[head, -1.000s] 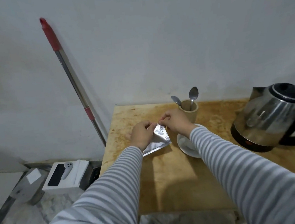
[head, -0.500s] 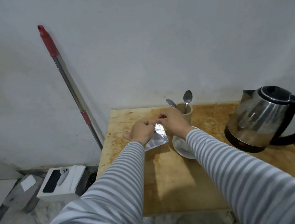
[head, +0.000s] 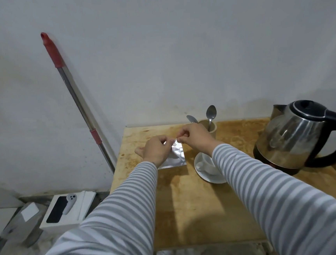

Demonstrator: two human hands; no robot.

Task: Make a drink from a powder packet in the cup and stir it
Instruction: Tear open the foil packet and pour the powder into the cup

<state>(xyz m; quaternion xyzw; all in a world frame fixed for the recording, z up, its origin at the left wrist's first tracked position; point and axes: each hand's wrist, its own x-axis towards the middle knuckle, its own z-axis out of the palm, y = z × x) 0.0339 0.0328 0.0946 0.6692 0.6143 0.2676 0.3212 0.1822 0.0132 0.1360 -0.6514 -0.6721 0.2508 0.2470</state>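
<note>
A silver foil powder packet [head: 176, 156] hangs upright over the back of the wooden table [head: 190, 206]. My left hand [head: 156, 149] pinches its top left corner and my right hand [head: 194, 135] pinches its top edge beside it. A white cup [head: 208, 163] lies on a white saucer [head: 202, 174] just right of the packet, partly hidden by my right forearm. Behind my right hand a beige holder [head: 211, 128] carries two metal spoons [head: 210, 113].
A steel electric kettle [head: 293, 134] with a black handle stands at the table's right. A red-handled mop pole [head: 75, 98] leans on the wall at left. On the floor to the left sits a white box [head: 66, 209].
Both hands stay on the packet's top. The packet now hangs more upright and shows more of its face. The view shifted slightly.
</note>
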